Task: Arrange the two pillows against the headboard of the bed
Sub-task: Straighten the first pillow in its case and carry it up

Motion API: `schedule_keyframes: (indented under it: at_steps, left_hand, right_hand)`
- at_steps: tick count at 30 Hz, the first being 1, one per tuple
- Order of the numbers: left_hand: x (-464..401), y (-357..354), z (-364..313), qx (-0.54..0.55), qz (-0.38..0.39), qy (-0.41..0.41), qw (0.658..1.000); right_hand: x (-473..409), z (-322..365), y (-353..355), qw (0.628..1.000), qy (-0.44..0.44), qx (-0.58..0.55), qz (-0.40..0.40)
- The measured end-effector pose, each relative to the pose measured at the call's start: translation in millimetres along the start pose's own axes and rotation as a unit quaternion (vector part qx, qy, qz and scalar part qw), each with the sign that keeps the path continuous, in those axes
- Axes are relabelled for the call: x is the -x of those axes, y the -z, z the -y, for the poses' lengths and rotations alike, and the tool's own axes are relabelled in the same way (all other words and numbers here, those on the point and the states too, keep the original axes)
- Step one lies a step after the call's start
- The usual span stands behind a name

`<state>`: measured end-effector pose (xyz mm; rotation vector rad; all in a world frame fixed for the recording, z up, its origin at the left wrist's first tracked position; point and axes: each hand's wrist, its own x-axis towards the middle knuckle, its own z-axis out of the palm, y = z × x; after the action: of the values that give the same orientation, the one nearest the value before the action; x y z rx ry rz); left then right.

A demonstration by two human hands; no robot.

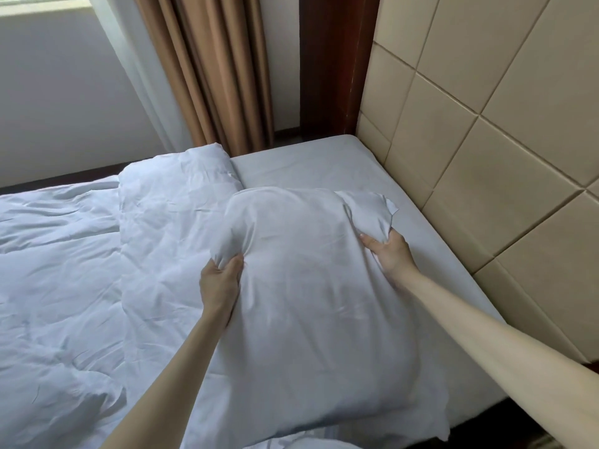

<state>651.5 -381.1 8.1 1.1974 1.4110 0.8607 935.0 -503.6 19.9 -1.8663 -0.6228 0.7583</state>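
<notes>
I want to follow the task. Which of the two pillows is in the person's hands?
The near pillow: left hand and right hand grip its far corners. The far pillow lies untouched near the curtain.

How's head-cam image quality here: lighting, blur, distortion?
Head view: soft daylight from the window, no glare; white pillow low in contrast, folds faint; wide-angle bend along the headboard seams; both hands reasonably sharp.

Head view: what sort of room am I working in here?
Likely a hotel bedroom: a bed with white duvet, a padded beige headboard and tan curtains by a window. Both hands grip a pillow.
</notes>
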Motion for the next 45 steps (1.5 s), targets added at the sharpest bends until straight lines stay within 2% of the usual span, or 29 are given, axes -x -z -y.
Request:
schedule_keyframes:
  at_steps: [3, 6, 10, 13, 15, 19, 25, 29, 32, 37, 40, 42, 43, 45]
  left_hand:
    - [-4, -17, -12, -0.047, -0.013, -0.018, 0.999]
    - [-9, -39, -34, -0.108, -0.018, -0.069, 0.992]
    - [-9, -77, -70, -0.179, -0.012, -0.115, 0.977]
    - [-4, -101, -82, -0.226, 0.004, -0.148, 0.963]
    - [0, -112, -86, -0.276, 0.014, -0.172, 0.946]
    - [8, -128, -94, -0.351, 0.014, -0.204, 0.914]
    - [2, -141, -136, -0.395, 0.012, -0.266, 0.879]
    - [0, -137, -168, -0.421, 0.034, -0.360, 0.832]
    - [-5, -124, -192, -0.454, 0.051, -0.436, 0.776]
    - [-16, -102, -200, -0.498, 0.063, -0.536, 0.679]
    - [-18, -92, -170, -0.507, 0.082, -0.593, 0.620]
    - [-22, -85, -133, -0.524, 0.107, -0.582, 0.613]
    - [-24, -81, -111, -0.533, 0.117, -0.554, 0.629]
    - [-24, -70, -74, -0.541, 0.121, -0.457, 0.696]
  right_hand:
    - [-12, -7, 14, 0.999, -0.033, -0.041, -0.012]
    - [-29, -17, 37, 0.997, -0.078, -0.026, 0.007]
    - [-47, -38, 67, 0.966, -0.230, 0.002, 0.116]
    - [-57, -57, 84, 0.947, -0.254, 0.096, 0.174]
    - [-68, -55, 89, 0.952, -0.199, 0.132, 0.190]
    - [-91, -16, 89, 0.971, -0.019, 0.159, 0.176]
    - [-114, 66, 79, 0.944, 0.201, 0.199, 0.170]
    - [-123, 127, 75, 0.903, 0.335, 0.235, 0.135]
    - [-128, 169, 72, 0.853, 0.399, 0.315, 0.121]
    - [-132, 199, 57, 0.719, 0.404, 0.532, 0.194]
    - [-127, 186, 41, 0.681, 0.346, 0.592, 0.257]
    - [-122, 165, 28, 0.672, 0.291, 0.608, 0.305]
    - [-120, 152, 21, 0.665, 0.270, 0.613, 0.329]
    - [-114, 125, 8, 0.647, 0.250, 0.624, 0.360]
